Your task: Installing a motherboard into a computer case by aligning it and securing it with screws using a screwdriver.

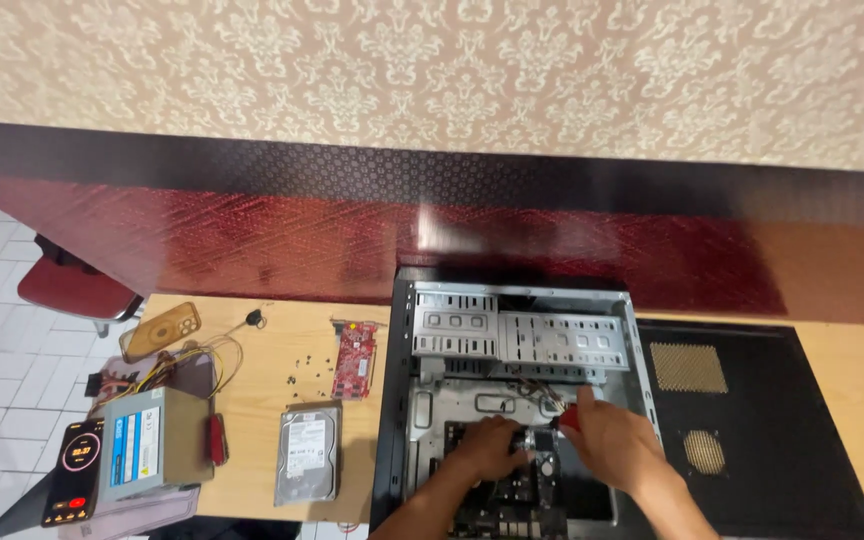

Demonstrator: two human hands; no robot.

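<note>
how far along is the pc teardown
Done: side panel off, hard drive, power supply and red card out on the desk. In hand: left hand and right hand inside the case. Left: the motherboard.

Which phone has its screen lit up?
The black phone at the desk's left edge, beside the power supply, shows a glowing screen. The gold phone farther back lies face down.

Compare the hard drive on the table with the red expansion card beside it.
The hard drive is a silver-grey metal box with a pale label; the red expansion card is a thin red board. The hard drive looks larger and lies nearer the table's front edge; the card lies farther back. Both lie flat on the wooden table, left of the open computer case.
</note>
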